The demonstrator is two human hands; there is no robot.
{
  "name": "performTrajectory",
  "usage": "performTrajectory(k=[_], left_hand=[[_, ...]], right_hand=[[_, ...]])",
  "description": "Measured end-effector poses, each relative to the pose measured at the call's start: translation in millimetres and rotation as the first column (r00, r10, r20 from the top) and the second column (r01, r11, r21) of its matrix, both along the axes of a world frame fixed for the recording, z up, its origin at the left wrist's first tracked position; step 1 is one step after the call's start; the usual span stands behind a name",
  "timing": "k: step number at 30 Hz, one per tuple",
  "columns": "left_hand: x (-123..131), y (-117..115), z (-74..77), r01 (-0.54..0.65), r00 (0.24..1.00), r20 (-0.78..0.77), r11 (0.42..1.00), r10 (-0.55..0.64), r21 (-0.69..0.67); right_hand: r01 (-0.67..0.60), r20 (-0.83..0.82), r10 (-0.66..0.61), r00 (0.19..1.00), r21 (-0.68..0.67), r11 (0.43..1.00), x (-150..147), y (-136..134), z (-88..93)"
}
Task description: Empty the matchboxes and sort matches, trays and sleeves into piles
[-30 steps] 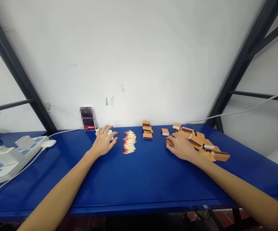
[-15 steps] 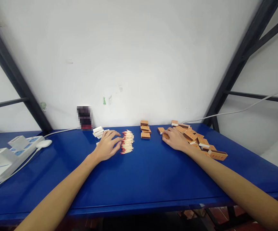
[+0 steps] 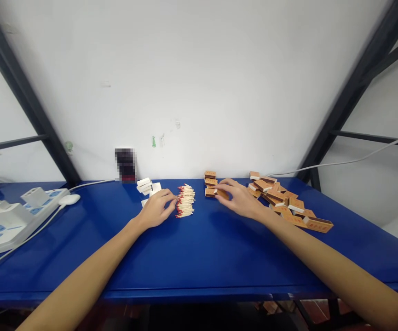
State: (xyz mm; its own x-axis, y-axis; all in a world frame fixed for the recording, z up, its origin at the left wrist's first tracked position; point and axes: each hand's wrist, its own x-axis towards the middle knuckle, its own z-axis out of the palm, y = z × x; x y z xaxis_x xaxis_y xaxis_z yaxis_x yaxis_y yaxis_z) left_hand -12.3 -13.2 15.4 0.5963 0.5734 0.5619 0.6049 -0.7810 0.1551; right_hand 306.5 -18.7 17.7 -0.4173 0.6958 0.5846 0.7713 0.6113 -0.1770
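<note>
Curled left hand (image 3: 157, 209) touches match pile (image 3: 186, 207), grip unclear. Narrow grip of right hand (image 3: 240, 199) holds matchbox (image 3: 221, 193) beside small stack (image 3: 210, 180).

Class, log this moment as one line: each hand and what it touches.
left hand: touching match pile | right hand: holding matchbox beside small stack | loose boxes: farther right

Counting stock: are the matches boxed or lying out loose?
Out: the matches lie in a bare pile on the table, beside the left hand.
</note>
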Motion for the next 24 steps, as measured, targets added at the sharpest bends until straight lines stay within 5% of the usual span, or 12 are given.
performTrajectory(k=[3, 9, 17, 24], left_hand=[[3, -7, 1.9, 0.005, 1.000, 0.015, 0.999, -0.004, -0.043], [15, -19, 0.9, 0.011, 0.999, 0.053, 0.995, -0.005, -0.101], [17, -9, -12.9, 0.140, 0.989, 0.069, 0.979, -0.131, -0.150], [15, -13, -2.3, 0.212, 0.960, 0.200, 0.975, -0.194, -0.072]], right_hand=[[-0.190, -0.023, 0.190, 0.982, -0.009, 0.982, -32, -8, 3.6], [-0.359, -0.075, 0.358, 0.931, -0.002, 0.933, -70, -15, -3.7], [-0.089, -0.196, 0.094, 0.976, 0.038, 0.995, -65, -16, -15.5], [-0.147, -0.187, 0.145, 0.972, 0.005, 0.989, -69, -20, -24.1]])
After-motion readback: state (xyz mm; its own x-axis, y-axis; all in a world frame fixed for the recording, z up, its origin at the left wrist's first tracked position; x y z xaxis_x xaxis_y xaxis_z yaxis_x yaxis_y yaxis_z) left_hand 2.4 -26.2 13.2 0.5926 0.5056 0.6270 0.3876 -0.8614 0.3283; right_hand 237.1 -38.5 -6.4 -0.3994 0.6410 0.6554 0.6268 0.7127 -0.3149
